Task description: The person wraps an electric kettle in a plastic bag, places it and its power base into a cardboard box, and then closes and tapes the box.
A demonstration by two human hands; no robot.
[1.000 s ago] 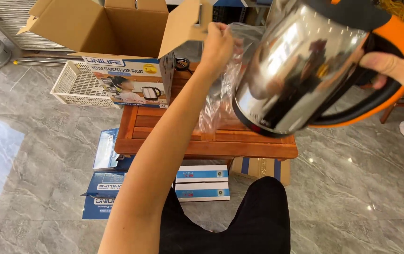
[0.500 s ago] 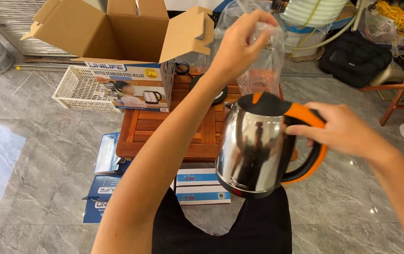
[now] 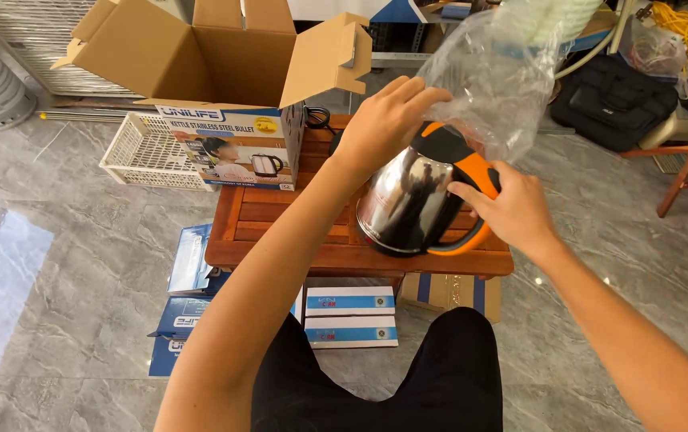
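On the low wooden table (image 3: 280, 228), right of centre: steel kettle (image 3: 408, 204) with orange-and-black handle and lid, sitting upright on the slats, tilted slightly if at all. Right hand (image 3: 512, 210) closed around the kettle's handle, thumb over the top of it. Left hand (image 3: 384, 120) just above the lid, fingers pinched shut on the lower edge of a clear plastic bag (image 3: 496, 72); bag hangs crumpled up and to the right of the hand, its lower part brushing the lid area, kettle fully out of it. Left on the table: printed kettle carton (image 3: 236, 148), touching or just beside an open brown cardboard box (image 3: 216, 52) behind it. White wire basket (image 3: 148, 152) on the floor, far left of the table. Flat blue-and-white boxes (image 3: 350, 316) on the floor under the near table edge, more blue ones (image 3: 192, 260) to the near left. Black bag (image 3: 612, 100) far right on the floor. Person's dark-clad legs (image 3: 408, 376) at near centre.
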